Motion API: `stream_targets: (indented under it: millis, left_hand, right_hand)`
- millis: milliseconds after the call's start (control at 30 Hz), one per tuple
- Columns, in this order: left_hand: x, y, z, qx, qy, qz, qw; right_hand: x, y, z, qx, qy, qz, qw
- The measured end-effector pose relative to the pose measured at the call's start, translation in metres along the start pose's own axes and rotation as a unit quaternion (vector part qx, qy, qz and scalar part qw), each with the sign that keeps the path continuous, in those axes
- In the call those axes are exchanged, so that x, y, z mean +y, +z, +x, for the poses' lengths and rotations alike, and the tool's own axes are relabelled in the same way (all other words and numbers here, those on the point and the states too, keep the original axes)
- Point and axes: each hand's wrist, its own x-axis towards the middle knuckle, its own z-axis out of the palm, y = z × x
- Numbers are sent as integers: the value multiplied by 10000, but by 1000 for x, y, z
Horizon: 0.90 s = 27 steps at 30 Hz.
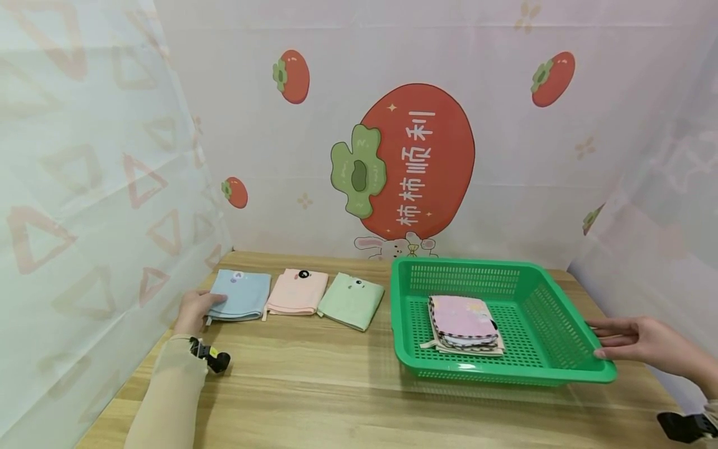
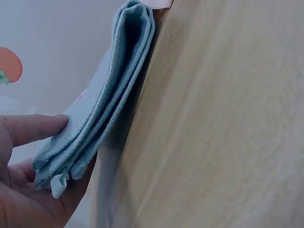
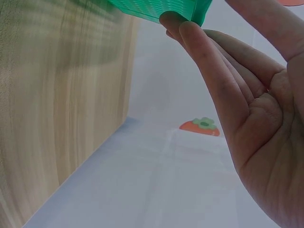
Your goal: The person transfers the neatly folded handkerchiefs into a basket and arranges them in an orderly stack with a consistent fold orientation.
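My left hand point(image 1: 193, 310) holds the near left corner of a folded light-blue hand towel point(image 1: 242, 294), thumb on top and fingers beneath. Its layered folds and small hanging loop point(image 2: 59, 185) show in the left wrist view, the held end raised off the wood. To its right lie a folded peach towel point(image 1: 297, 292) and a folded green towel point(image 1: 352, 300) with a little face. At the right, my right hand point(image 1: 645, 342) grips the side rim of a green plastic basket point(image 1: 505, 372), fingers under the rim. Inside the basket sits a pink folded towel with a checked edge point(image 1: 462, 318).
The wooden table point(image 1: 314, 399) carries everything. A printed cloth backdrop point(image 1: 269, 143) with persimmons closes off the back, and cloth walls point(image 1: 84, 187) rise at both sides. Another pale towel edge point(image 1: 493, 353) peeks out beneath the pink one in the basket.
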Motion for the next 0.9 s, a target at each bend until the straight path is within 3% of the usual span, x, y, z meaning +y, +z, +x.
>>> stream_targets:
  millis: [200, 567, 733, 900]
  left_hand:
    - [3, 2, -1, 121, 86, -123, 9998]
    - [14, 3, -5, 379, 416, 38, 9984]
    - [17, 1, -5, 440, 411, 155, 9981]
    - [18, 0, -6, 395, 345, 9, 9986]
  right_hand:
    - [-1, 0, 0, 30, 26, -130, 9999]
    - [1, -1, 1, -13, -158, 187, 9997]
    - [0, -1, 1, -41, -49, -54, 10000]
    - [2, -2, 1, -47, -143, 96, 9998]
